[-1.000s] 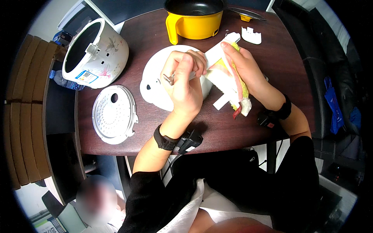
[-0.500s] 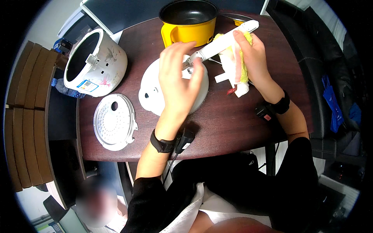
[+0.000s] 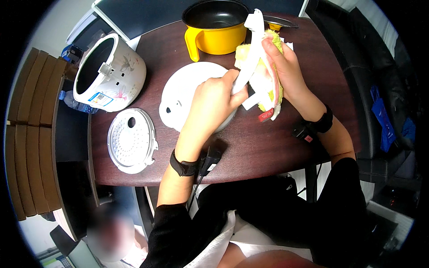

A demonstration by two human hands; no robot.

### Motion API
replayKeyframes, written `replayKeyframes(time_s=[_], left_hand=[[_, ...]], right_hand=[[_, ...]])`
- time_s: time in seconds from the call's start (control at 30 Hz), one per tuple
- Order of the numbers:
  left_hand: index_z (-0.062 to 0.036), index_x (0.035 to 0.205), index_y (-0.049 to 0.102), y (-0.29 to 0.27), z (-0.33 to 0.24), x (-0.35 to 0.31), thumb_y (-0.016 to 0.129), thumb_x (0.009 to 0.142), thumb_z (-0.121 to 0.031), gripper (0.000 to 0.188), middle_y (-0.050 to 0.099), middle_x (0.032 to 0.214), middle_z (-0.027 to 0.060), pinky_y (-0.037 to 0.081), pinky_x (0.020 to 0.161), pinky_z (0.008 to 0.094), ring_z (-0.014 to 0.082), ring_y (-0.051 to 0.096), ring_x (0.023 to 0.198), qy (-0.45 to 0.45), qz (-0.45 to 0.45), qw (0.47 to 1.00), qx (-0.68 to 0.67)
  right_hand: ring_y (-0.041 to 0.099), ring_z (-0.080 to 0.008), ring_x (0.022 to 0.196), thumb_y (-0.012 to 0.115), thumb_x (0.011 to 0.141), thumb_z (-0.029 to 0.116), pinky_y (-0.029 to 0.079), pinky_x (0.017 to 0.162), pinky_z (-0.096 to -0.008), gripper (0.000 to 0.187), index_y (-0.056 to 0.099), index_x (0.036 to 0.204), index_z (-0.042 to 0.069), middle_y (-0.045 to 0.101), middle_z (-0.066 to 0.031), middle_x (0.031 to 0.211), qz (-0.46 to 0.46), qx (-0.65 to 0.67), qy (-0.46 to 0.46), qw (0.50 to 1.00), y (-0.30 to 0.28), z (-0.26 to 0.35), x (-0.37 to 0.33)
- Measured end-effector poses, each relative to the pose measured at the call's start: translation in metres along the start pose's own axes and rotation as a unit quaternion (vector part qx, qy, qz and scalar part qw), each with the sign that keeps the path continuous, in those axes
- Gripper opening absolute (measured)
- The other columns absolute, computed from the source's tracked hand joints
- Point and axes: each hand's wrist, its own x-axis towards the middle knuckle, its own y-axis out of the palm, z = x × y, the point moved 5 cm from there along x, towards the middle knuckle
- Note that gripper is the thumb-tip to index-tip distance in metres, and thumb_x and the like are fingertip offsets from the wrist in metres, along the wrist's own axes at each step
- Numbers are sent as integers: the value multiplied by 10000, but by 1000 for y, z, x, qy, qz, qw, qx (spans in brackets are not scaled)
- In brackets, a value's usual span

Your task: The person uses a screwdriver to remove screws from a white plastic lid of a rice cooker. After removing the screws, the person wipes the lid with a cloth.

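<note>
My left hand (image 3: 213, 103) is closed on the lower end of a long white plastic handle (image 3: 254, 52), which stands tilted with its far end up by the yellow pot. A yellow, white and pink fluffy cloth (image 3: 262, 82) with a red tag is bunched in my right hand (image 3: 290, 73) and pressed against the handle. Beneath and beside my left hand lies a round white lid (image 3: 185, 87) on the table, partly covered by that hand. Further left rests a perforated white disc (image 3: 132, 145) with one larger hole.
A white flower-printed rice cooker body (image 3: 127, 73) stands at the back left of the dark table (image 3: 263, 147). A yellow pot (image 3: 221, 40) with a black inside is at the back, a pot lid (image 3: 283, 22) beside it. A black cabled device (image 3: 211, 161) sits near the front edge.
My left hand has closed around the handle's lower end, having been open over the lid. The handle has swung steeper and shifted left. The cloth now covers more of its side.
</note>
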Motion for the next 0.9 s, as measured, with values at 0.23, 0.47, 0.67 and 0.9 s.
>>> replayKeyframes(time_s=[0.23, 0.47, 0.67, 0.9], left_hand=[[19, 932, 616, 11, -9, -4, 567, 842, -172, 217, 597, 650, 54, 442, 532, 263, 125, 548, 530, -11, 81, 943, -321], [16, 897, 595, 24, -17, -16, 505, 890, -129, 171, 450, 569, -29, 234, 393, 178, 29, 336, 424, -164, 265, 688, -656], [15, 875, 599, 28, -10, -8, 528, 869, -168, 197, 489, 578, 9, 334, 431, 232, 85, 426, 458, -135, 184, 812, -537], [-2, 814, 599, 11, -17, 0, 569, 819, -211, 211, 575, 650, 200, 463, 574, 368, 337, 594, 624, -10, -20, 981, -192]], right_hand=[[625, -152, 859, 561, 882, 371, 520, 782, -264, 445, 482, 1121, 4, 610, -92, 980, 103, 156, 127, 974, 13, 2, -11], [616, -145, 893, 605, 841, 326, 515, 791, -265, 438, 472, 1133, 28, 596, -92, 1018, 125, 181, 203, 954, 11, 12, -11], [659, -182, 753, 526, 897, 342, 558, 677, -304, 310, 542, 1054, 75, 651, -103, 894, 16, 214, 195, 957, 5, 4, -5], [645, -176, 839, 480, 922, 362, 531, 772, -329, 329, 501, 1112, 94, 634, -80, 957, 2, 220, 167, 961, -2, -1, 3]])
